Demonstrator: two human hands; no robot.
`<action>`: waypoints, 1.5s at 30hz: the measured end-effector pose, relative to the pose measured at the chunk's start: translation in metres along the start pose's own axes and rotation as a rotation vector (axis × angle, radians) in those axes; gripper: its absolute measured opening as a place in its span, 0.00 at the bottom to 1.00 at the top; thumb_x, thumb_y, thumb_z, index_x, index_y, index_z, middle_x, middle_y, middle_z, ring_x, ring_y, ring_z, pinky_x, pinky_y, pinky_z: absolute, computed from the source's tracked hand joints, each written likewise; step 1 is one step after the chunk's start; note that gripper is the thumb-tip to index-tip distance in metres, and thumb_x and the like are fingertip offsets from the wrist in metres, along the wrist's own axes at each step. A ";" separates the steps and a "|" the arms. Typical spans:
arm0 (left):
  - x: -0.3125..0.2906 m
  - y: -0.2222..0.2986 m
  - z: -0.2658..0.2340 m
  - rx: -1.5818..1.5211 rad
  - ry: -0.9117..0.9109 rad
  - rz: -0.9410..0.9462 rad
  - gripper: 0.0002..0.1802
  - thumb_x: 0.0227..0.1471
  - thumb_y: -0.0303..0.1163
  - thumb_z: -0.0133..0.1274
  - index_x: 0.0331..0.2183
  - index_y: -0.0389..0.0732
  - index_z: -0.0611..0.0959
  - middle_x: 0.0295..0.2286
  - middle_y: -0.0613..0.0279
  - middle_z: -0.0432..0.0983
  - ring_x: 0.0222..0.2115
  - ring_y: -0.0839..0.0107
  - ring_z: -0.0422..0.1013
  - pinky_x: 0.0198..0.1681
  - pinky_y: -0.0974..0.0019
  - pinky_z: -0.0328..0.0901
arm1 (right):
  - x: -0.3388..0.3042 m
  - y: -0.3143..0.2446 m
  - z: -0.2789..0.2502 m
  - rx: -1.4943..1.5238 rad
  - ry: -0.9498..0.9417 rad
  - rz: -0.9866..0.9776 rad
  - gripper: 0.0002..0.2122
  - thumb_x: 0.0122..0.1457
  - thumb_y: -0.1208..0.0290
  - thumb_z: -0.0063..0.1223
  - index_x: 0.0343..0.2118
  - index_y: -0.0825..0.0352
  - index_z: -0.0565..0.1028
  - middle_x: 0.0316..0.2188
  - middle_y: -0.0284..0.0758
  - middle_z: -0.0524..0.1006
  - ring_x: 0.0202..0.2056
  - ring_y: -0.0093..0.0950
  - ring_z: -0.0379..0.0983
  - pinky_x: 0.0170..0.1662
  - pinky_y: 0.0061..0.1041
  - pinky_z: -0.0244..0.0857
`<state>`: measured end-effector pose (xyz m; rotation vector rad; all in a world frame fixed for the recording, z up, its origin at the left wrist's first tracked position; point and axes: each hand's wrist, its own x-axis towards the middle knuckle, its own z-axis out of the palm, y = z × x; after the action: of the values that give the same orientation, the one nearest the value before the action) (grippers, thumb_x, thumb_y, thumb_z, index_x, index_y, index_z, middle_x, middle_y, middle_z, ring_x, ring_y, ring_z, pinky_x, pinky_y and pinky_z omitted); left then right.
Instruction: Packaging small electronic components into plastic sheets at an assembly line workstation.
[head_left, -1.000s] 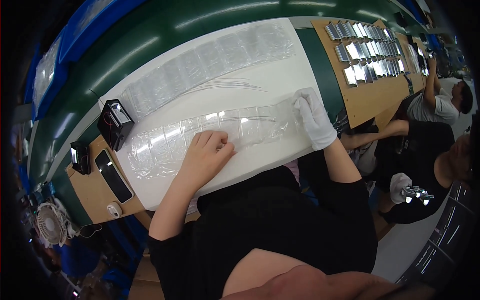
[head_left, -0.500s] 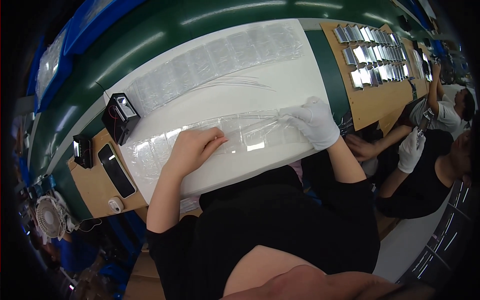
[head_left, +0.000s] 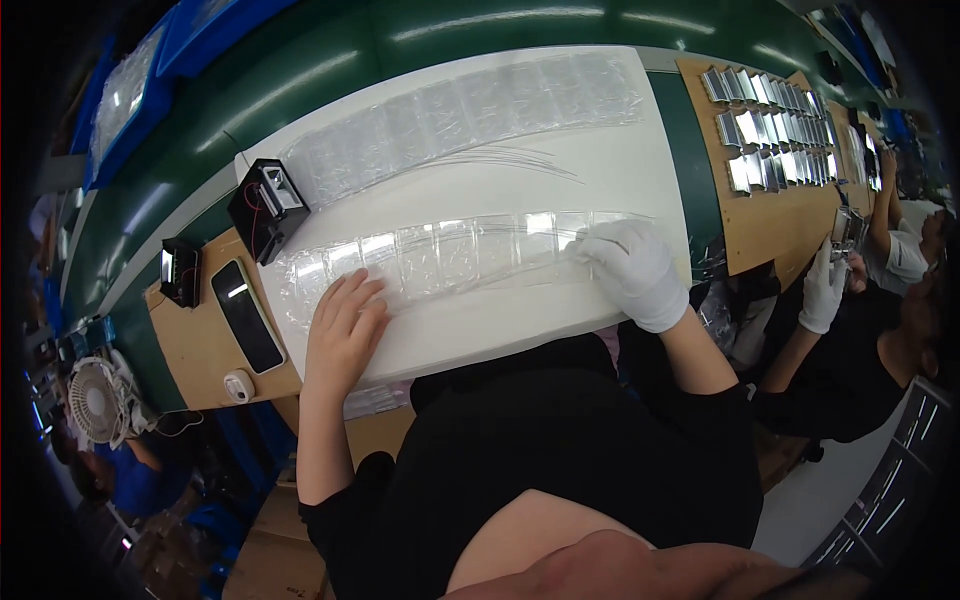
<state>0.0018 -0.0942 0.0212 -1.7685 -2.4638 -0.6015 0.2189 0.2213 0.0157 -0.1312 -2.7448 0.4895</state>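
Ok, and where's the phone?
The smartphone lies at left in the head view, on the brown board, between the white work surface and small black device.

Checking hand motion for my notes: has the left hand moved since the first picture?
Yes. The left hand has moved left, closer to the black box.

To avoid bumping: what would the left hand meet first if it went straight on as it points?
The left hand would probably first meet the near clear plastic strip, directly ahead of it; whether they already touch is unclear.
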 end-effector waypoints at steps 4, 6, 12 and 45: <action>-0.013 -0.016 0.008 -0.111 0.056 0.068 0.08 0.50 0.30 0.63 0.34 0.40 0.82 0.28 0.64 0.77 0.31 0.63 0.74 0.41 0.64 0.70 | -0.015 0.010 0.021 0.124 0.088 0.092 0.14 0.51 0.73 0.63 0.42 0.64 0.79 0.33 0.36 0.79 0.31 0.30 0.73 0.38 0.27 0.67; -0.012 -0.014 0.006 -0.231 0.077 -0.056 0.06 0.51 0.30 0.63 0.32 0.41 0.83 0.26 0.64 0.76 0.28 0.65 0.73 0.37 0.65 0.69 | -0.014 0.013 0.017 0.202 0.002 0.171 0.13 0.50 0.73 0.63 0.41 0.65 0.79 0.32 0.36 0.79 0.29 0.31 0.73 0.36 0.27 0.67; -0.008 -0.020 -0.002 -0.376 -0.077 -0.200 0.07 0.52 0.30 0.63 0.36 0.43 0.84 0.21 0.67 0.74 0.21 0.71 0.69 0.28 0.68 0.63 | 0.008 0.004 -0.010 0.288 -0.202 0.188 0.13 0.51 0.70 0.62 0.41 0.62 0.81 0.25 0.33 0.78 0.24 0.32 0.72 0.33 0.27 0.67; -0.050 -0.035 -0.012 -0.531 0.080 -0.454 0.12 0.50 0.20 0.61 0.39 0.40 0.83 0.34 0.62 0.81 0.38 0.65 0.74 0.48 0.64 0.68 | 0.038 -0.048 0.043 -0.009 -0.069 0.025 0.16 0.50 0.61 0.67 0.42 0.56 0.79 0.35 0.29 0.78 0.35 0.29 0.75 0.44 0.26 0.68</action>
<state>-0.0158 -0.1524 0.0091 -1.2373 -2.8404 -1.4418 0.1670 0.1684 0.0063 -0.1533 -2.8159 0.4969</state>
